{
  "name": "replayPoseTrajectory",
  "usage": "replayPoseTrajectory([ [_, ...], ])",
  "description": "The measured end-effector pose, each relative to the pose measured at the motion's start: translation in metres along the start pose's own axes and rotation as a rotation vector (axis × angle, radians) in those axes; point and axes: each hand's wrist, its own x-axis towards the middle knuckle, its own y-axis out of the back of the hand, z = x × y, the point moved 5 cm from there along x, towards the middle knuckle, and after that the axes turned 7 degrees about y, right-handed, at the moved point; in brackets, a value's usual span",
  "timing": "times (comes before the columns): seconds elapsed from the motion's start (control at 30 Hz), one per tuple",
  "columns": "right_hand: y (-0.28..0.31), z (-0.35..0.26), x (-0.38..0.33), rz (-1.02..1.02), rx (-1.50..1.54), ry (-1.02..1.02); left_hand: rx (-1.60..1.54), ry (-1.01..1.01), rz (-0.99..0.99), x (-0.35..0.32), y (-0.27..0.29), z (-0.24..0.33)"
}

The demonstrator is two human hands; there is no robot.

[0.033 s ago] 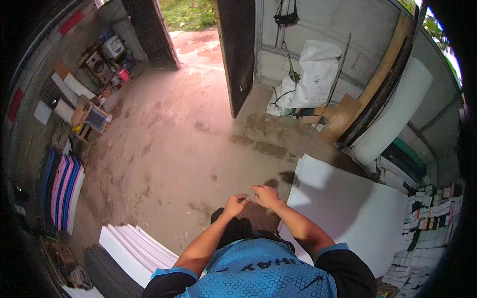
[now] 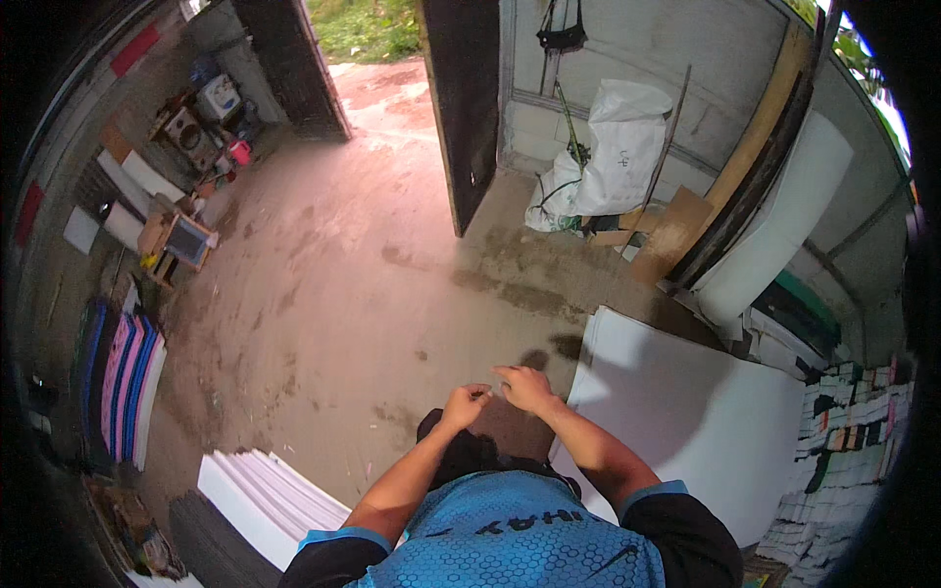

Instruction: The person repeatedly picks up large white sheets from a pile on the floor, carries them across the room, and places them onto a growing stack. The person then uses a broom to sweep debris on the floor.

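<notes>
My left hand [image 2: 468, 405] is raised in front of my body, its fingers curled in and the tips close together. Whatever may be between them is too small to make out. Close by on its right is my right hand [image 2: 526, 389], with the index finger stretched out toward the left and the thumb apart from it. I see nothing held in it. A small gap separates the two hands. Below them is the bare concrete floor [image 2: 392, 333]. Nearest to my right forearm lies a stack of large white sheets [image 2: 676, 421].
White sheets [image 2: 265, 500] stand on edge at my lower left, beside dark ones [image 2: 211, 534]. Pink, blue and white sheets [image 2: 127, 387] lean farther left. Ahead, a dark door [image 2: 461, 118] stands ajar. White sacks [image 2: 627, 147] and a white roll [image 2: 784, 225] stand right, above stacked strips [image 2: 843, 451].
The room has shifted very slightly in the view. Both hands keep the same place and pose.
</notes>
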Motion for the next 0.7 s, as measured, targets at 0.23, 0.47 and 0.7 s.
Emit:
replayPoseTrajectory([
  [0.23, 0.063, 0.068, 0.161, -0.007, 0.013, -0.193, 0.068, -0.117, -0.053, 0.175, 0.062, 0.062],
  [0.47, 0.136, 0.159, 0.281, 0.186, 0.078, -0.313, 0.244, -0.088, -0.234, 0.350, 0.109, 0.146],
  [0.7, 0.213, 0.263, 0.371, 0.298, 0.143, -0.492, 0.116, -0.072, -0.308, 0.506, 0.094, 0.250],
])
